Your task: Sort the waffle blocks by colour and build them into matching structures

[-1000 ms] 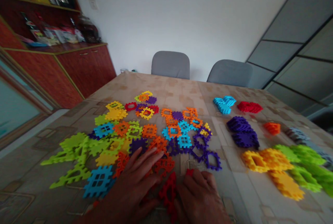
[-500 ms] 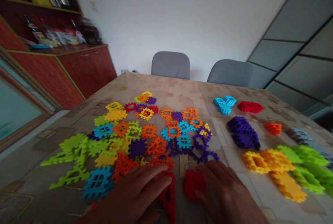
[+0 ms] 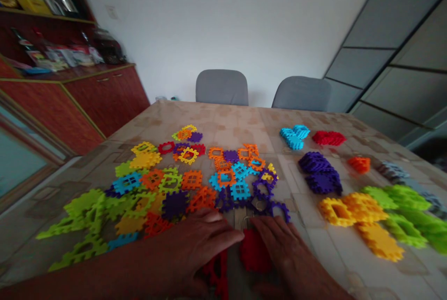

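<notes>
Toward the surface's (image 3: 258,125) near edge, two hands (image 3: 211,242); toward the right, one orange stack (image 3: 359,164); beyond the far, two chairs (image 3: 221,87).

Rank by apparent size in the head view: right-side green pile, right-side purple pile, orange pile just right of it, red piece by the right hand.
1. Green pile
2. Purple pile and red piece: too alike to rank; red nearer, partly hidden
3. Orange pile
</notes>
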`<act>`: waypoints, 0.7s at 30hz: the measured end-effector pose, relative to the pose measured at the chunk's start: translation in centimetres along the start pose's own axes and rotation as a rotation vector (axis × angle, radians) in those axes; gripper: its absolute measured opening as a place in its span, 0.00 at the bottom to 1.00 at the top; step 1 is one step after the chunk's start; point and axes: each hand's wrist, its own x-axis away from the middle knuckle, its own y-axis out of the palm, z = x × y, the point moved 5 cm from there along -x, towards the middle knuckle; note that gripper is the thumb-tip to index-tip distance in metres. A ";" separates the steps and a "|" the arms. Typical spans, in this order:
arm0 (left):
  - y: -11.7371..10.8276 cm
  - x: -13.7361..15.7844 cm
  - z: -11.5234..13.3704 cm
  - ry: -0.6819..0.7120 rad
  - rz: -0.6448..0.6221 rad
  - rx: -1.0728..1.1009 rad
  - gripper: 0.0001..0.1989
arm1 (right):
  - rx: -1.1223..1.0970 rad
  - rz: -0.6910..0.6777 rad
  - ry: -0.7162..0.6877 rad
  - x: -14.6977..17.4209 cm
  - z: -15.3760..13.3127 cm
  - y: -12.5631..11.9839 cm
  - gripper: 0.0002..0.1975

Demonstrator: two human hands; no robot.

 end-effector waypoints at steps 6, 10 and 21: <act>-0.4 -0.3 -0.2 0.039 0.011 -0.029 0.37 | -0.027 0.098 0.000 0.4 -0.1 0.7 0.42; -1.0 -0.2 0.2 0.118 0.042 -0.072 0.34 | -0.034 0.149 -0.020 0.6 0.1 1.1 0.41; -1.4 -0.2 0.9 0.252 0.034 -0.066 0.23 | -0.032 0.138 -0.019 0.1 0.0 0.9 0.43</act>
